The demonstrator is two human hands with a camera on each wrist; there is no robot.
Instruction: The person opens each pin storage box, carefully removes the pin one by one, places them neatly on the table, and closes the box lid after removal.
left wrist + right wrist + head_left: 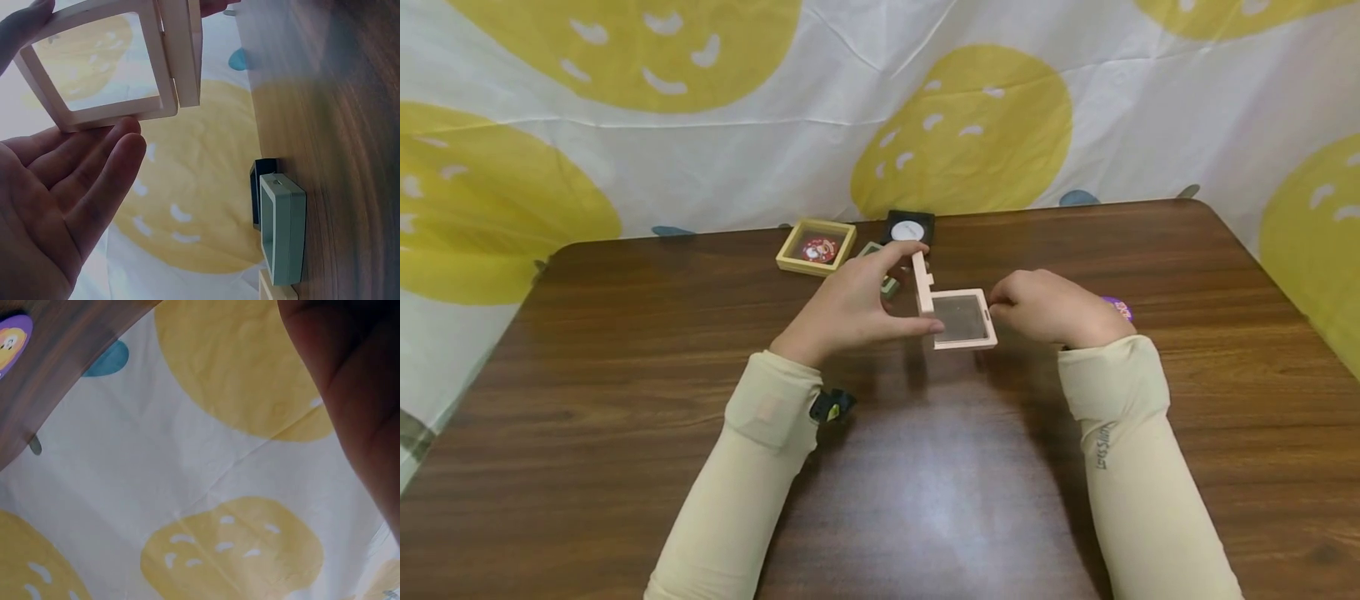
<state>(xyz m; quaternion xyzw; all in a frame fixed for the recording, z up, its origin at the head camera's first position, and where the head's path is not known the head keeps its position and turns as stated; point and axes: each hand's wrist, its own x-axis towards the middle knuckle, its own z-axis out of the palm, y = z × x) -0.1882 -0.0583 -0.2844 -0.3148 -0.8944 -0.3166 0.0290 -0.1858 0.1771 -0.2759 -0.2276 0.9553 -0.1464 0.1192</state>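
My left hand [861, 300] grips a pale pink hinged display frame [962, 317], thumb on the near side and fingers at the far side. The frame is unfolded: one half stands on edge in the left hand, while the other lies out to the right with its clear film showing. In the left wrist view, a window of the frame [125, 111] sits above the spread fingers. At the frame's right edge, the curled fingers of my right hand [1048, 308] pinch the rim. The right wrist view shows only a dark part of that hand [356, 394].
Toward the back lie a yellow frame [786, 257] with a red round badge [818, 249], a green frame [284, 231] and a black frame [927, 227] with a white disc. A purple round badge [1120, 307] is partly behind the right wrist. A patterned cloth [820, 158] hangs behind the table.
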